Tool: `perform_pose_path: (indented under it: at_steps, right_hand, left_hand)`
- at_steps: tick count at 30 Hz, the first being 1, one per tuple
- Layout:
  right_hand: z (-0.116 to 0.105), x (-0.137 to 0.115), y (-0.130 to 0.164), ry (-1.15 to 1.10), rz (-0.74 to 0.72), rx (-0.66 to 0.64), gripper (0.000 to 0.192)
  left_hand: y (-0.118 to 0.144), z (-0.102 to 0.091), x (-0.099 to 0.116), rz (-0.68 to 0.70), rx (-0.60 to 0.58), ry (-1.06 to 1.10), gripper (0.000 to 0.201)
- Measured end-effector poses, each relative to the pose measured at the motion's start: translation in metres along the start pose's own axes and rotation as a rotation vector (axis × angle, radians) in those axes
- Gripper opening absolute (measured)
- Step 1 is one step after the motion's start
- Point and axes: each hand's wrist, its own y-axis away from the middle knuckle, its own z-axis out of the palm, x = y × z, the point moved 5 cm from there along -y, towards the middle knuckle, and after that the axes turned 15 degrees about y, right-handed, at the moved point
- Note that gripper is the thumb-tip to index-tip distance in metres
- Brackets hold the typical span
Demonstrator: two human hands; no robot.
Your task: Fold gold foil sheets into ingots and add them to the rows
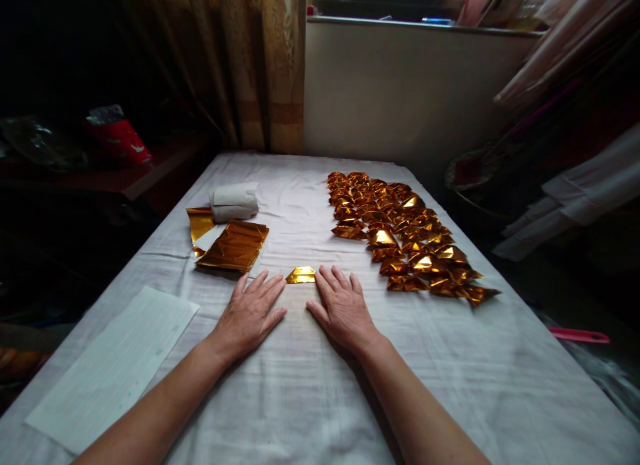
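A small folded piece of gold foil paper (301, 275) lies flat on the white cloth between my hands. My left hand (251, 312) rests palm down with its fingers stretched out, the fingertips at the left end of the folded piece. On the other side, my right hand (341, 305) lies flat too, its index fingertip at the right end. Neither hand grips anything. Beyond my left hand sits a stack of gold foil sheets (235, 245). Many folded gold foil ingots (385, 237) stand in rows to the right.
The table (310, 398) has a white cloth over it. A white roll (233, 202) lies behind the foil stack, beside a loose gold sheet (201, 224). A lined paper sheet (115, 365) is at the left. A red container (120, 135) stands on a dark side table.
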Motion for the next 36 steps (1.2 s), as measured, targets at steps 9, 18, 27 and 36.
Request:
perform_pose_path:
  at_steps: [9,18,27,36]
  right_hand:
    - [-0.002,0.008,-0.002,-0.102,0.015,0.116,0.040]
    - [-0.004,0.010,-0.002,-0.154,0.009,0.156,0.037]
    - [-0.003,0.012,-0.002,-0.178,0.004,0.176,0.035]
    - [-0.002,0.014,-0.002,-0.191,0.001,0.219,0.036]
  left_hand:
    - [-0.047,-0.010,0.015,-0.145,0.137,0.039,0.017]
    - [-0.063,-0.002,0.011,-0.199,0.128,0.131,0.025]
    - [-0.067,-0.001,0.014,-0.239,0.078,0.192,0.018]
    - [-0.061,-0.003,0.026,-0.169,0.151,0.156,0.015]
